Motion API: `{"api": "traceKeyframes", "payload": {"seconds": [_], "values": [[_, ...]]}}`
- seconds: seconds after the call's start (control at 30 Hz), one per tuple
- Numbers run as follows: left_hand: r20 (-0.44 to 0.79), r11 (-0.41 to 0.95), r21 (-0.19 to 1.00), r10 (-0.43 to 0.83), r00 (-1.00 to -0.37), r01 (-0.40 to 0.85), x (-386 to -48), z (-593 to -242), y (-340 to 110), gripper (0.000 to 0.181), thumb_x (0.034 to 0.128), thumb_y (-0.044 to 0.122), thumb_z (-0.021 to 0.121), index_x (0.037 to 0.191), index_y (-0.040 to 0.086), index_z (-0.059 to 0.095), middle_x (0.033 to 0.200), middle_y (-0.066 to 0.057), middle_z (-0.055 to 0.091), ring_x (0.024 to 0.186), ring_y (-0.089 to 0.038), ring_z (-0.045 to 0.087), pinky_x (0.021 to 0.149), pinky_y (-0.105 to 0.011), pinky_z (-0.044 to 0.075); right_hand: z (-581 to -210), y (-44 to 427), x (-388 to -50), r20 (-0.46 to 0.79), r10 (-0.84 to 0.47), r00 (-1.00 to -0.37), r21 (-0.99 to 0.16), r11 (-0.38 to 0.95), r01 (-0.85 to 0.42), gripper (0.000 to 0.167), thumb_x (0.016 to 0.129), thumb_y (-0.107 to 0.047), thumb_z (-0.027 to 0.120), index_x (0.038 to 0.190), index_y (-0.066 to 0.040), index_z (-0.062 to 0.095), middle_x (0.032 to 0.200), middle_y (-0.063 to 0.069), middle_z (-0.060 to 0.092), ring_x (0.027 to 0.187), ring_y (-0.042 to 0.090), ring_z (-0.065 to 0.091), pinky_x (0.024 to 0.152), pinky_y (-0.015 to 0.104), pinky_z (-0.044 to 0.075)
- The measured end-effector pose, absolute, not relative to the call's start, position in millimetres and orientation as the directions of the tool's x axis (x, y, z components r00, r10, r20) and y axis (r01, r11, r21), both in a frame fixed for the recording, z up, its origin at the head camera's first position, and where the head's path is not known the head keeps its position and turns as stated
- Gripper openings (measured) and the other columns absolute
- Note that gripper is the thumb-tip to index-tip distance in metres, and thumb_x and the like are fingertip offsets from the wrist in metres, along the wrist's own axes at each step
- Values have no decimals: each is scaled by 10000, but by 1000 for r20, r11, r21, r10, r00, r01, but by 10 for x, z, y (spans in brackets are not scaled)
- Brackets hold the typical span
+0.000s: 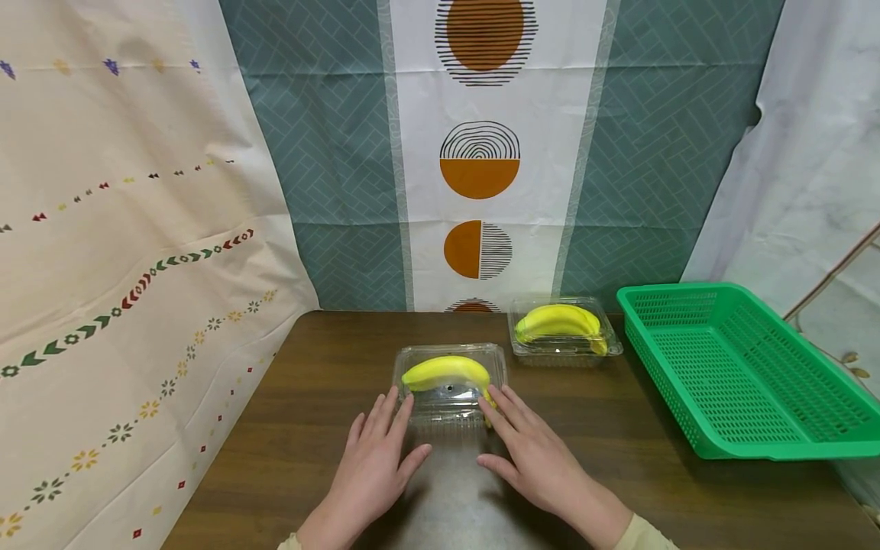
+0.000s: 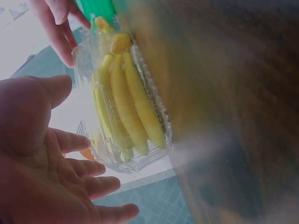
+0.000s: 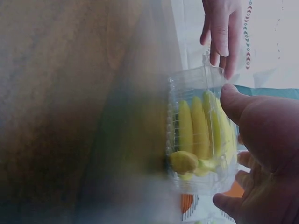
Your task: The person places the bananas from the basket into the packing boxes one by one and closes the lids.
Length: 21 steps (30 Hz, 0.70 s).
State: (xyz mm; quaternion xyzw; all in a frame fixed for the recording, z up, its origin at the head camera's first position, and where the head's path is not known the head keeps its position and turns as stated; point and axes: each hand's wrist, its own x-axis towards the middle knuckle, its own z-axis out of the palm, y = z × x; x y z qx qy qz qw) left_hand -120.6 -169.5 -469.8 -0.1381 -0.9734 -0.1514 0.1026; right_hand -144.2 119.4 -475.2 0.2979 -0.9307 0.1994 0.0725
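A clear plastic clamshell box [image 1: 450, 413] with a bunch of bananas [image 1: 443, 370] in it sits on the table in front of both hands. My left hand [image 1: 371, 466] is at the box's near left corner, with straight, spread fingers. At the near right corner is my right hand [image 1: 536, 460], its fingers stretched over the box's edge. Whether the fingertips touch the plastic I cannot tell. In the left wrist view several bananas [image 2: 125, 105] lie side by side under the lid. Their stem end [image 3: 183, 162] points to the right-hand side, as the right wrist view shows.
A second clear box [image 1: 550, 350] with bananas [image 1: 558, 318] stands farther back, right of the first. A green plastic basket [image 1: 677, 401] stands at the right of the brown wooden table [image 1: 309, 382]. Patterned cloths [image 1: 330, 153] hang behind and at the sides.
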Motion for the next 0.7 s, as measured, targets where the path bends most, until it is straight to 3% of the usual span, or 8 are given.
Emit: {"api": "traceKeyframes", "payload": {"seconds": [0.7], "values": [[257,914,255,251,-933,316,-1471,-4706,-1704,791,1057,502,745,1651,41,499,1724,-252,395,1589,-464,381,1196,-741,351,-4714,1202,-1724,282,-569,-772,-258,730,-633,845,1027,-462,794,1669,-22,465,1737,217,392,1627,442,309,1253,599,363]]}}
